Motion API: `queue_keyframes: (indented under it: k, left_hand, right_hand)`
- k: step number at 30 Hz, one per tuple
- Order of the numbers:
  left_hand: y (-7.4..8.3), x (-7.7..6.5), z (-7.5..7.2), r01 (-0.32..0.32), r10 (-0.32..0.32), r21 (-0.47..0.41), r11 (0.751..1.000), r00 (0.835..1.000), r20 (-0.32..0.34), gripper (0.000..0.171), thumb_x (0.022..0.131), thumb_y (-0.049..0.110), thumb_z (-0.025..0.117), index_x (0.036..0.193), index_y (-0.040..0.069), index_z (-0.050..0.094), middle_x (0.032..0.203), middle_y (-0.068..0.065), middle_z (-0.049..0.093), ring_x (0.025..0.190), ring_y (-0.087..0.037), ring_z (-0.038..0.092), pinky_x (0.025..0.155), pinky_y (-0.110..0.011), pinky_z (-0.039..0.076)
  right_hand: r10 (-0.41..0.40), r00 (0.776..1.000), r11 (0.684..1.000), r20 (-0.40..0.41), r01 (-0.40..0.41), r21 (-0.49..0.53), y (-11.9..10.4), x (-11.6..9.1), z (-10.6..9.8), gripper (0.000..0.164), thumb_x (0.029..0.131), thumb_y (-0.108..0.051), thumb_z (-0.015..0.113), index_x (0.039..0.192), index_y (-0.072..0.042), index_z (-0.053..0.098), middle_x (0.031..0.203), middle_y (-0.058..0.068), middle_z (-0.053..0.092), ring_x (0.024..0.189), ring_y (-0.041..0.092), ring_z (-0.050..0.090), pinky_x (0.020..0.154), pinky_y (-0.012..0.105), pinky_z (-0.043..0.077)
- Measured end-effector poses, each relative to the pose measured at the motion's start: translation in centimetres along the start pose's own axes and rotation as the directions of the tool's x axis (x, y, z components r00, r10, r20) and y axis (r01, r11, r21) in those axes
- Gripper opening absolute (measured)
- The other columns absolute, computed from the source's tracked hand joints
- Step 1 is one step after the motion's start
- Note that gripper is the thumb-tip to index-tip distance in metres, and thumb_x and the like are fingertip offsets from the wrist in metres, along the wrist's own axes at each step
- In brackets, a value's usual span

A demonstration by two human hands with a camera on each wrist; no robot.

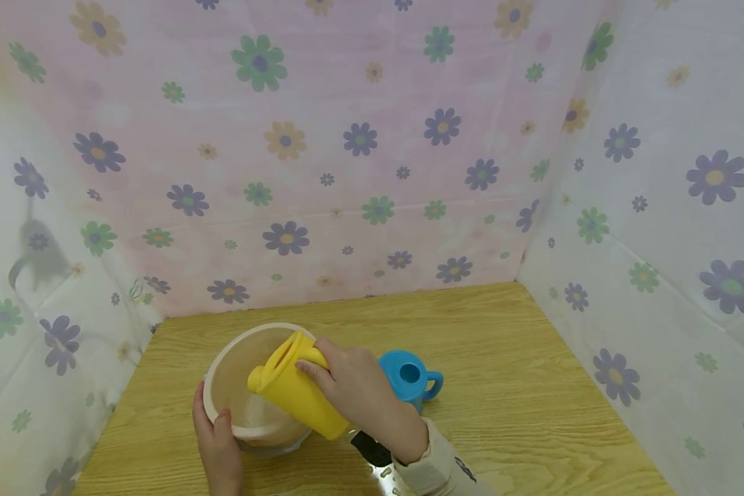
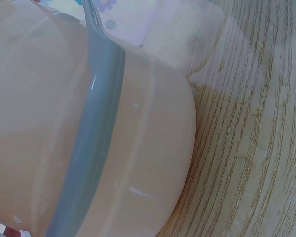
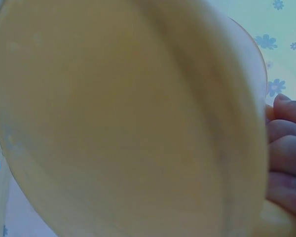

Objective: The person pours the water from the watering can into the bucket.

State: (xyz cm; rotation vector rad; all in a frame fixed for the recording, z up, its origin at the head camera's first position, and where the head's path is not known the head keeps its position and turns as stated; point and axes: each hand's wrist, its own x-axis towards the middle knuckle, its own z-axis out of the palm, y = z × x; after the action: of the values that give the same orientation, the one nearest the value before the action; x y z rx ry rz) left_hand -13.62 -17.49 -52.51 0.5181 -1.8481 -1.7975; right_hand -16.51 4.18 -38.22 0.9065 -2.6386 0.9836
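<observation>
A cream bucket (image 1: 254, 434) stands on the left part of the table. My left hand (image 1: 215, 441) grips its near left side, thumb at the rim. In the left wrist view, the bucket's outer wall (image 2: 153, 128) and its grey-blue carrying handle (image 2: 89, 133) fill the left side. My right hand (image 1: 353, 382) holds a yellow pitcher (image 1: 300, 396) by its handle, tilted with the spout toward the left, over the bucket's mouth. Up close in the right wrist view, the pitcher's body (image 3: 113, 123) hides most of the scene, with curled fingers (image 3: 288, 150) at the right.
A blue toy watering can (image 1: 403, 372) stands on the table just beyond my right forearm. A dark object (image 1: 372, 449) lies partly hidden below that wrist, near wet spots. Water drops also dot the wooden table (image 2: 246, 148) beside the bucket. Flowered cloth walls (image 1: 347, 172) enclose three sides.
</observation>
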Motion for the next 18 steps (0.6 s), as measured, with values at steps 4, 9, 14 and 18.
queue_keyframes:
  k: [4,9,14,18]
  left_hand:
    - [0.01,-0.03,0.03,0.0,0.0,0.004,1.0,1.0,-0.002,0.054,0.091,0.012,0.031,0.142,0.03,0.02,0.145,0.003,0.018,0.127,-0.023,0.023,0.104,-0.044,0.02]
    - [-0.15,0.05,0.07,-0.006,0.006,-0.001,1.0,1.0,0.001,0.055,0.091,0.012,0.032,0.142,0.029,0.021,0.145,0.003,0.019,0.127,-0.022,0.023,0.104,-0.045,0.021]
    - [-0.22,0.07,0.04,-0.008,0.008,0.0,1.0,1.0,-0.003,0.054,0.091,0.012,0.032,0.142,0.028,0.021,0.145,0.003,0.02,0.127,-0.022,0.024,0.104,-0.043,0.021]
    - [-0.2,0.08,-0.03,-0.014,0.014,-0.007,1.0,1.0,-0.003,0.054,0.091,0.012,0.032,0.142,0.028,0.021,0.145,0.002,0.02,0.127,-0.022,0.024,0.105,-0.039,0.021]
  right_hand:
    - [-0.01,1.0,1.0,0.0,0.01,-0.012,0.02,0.08,-0.01,0.036,0.09,-0.048,0.035,0.081,-0.015,0.046,0.053,-0.007,0.037,0.038,0.003,0.034,0.035,0.015,0.031]
    - [-0.006,1.0,1.0,0.012,0.007,-0.029,0.04,0.24,-0.08,0.036,0.091,-0.048,0.035,0.08,-0.016,0.046,0.054,-0.007,0.037,0.039,0.003,0.034,0.036,0.015,0.031]
    - [0.014,0.999,1.0,0.034,-0.014,-0.013,-0.03,0.3,-0.18,0.036,0.09,-0.049,0.034,0.081,-0.016,0.046,0.054,-0.006,0.037,0.039,0.004,0.035,0.036,0.016,0.032]
    - [0.023,0.999,1.0,0.045,-0.023,0.003,-0.13,0.37,-0.33,0.036,0.09,-0.049,0.034,0.083,-0.016,0.046,0.054,-0.006,0.038,0.04,0.004,0.036,0.037,0.016,0.033]
